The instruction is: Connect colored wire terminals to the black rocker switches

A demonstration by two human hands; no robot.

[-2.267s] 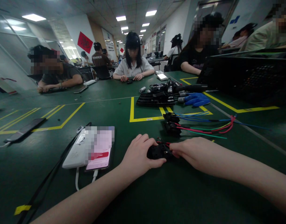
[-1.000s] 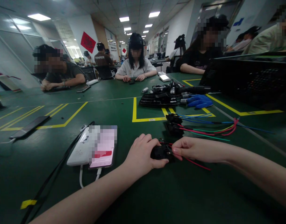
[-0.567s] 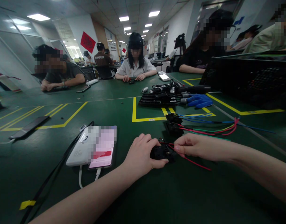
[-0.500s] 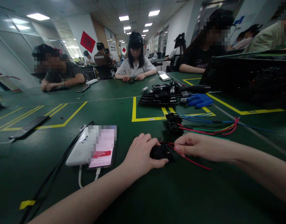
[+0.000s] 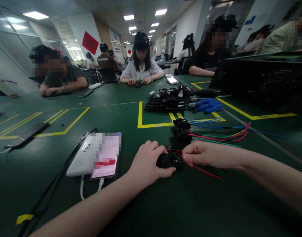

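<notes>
My left hand [image 5: 147, 163] grips a small black connector block [image 5: 168, 161] that rests on the green table [image 5: 180, 204], fingers curled over its top and thumb under its front. My right hand [image 5: 207, 154] is pinched shut on a thin red wire [image 5: 206, 172] right at the block's right side. The wire trails right along the table below my forearm. Just behind lie two more black connectors [image 5: 182, 130] with red, green and blue wires [image 5: 220, 135] fanning right.
A phone [image 5: 105, 158] on a white power bank [image 5: 79, 161] lies left of my hands, cables trailing to the near edge. A black parts tray [image 5: 164, 104], a blue glove [image 5: 209, 104] and a black crate [image 5: 262, 80] stand further back. Other people sit around the table.
My right hand lifted off the block, closed into a pinch on the red wire and drew it out to the right. My left hand has stayed on the block.
</notes>
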